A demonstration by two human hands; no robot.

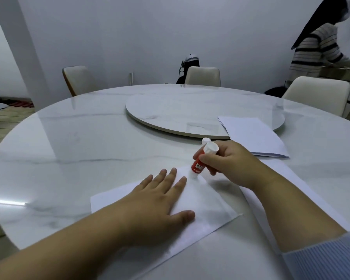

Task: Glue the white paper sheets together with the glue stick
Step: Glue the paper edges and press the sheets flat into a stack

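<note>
Paper stack [253,136] lies right, behind the near sheet [206,209] on the table [79,142].

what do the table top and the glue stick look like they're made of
Table top: looks like polished marble or a marble-look slab; white with grey veins, glossy enough to mirror the wall and light. Which of the two cannot be told.
Glue stick: looks like smooth plastic; a red printed barrel with a white end knob, slightly shiny. The right hand grips it, tip down on the white sheet.
</note>
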